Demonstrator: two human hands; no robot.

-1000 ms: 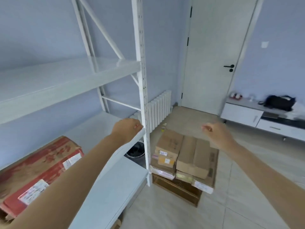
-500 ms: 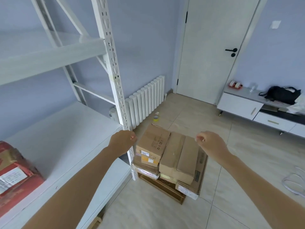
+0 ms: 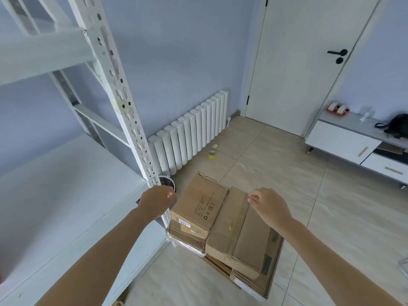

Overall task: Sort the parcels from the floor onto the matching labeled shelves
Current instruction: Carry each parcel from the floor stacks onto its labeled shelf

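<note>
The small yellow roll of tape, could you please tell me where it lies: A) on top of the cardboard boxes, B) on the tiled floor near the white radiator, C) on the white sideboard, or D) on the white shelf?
B: the small yellow roll of tape lies on the beige tiled floor just in front of the white ribbed radiator, beyond the stacked brown cardboard boxes.
</note>
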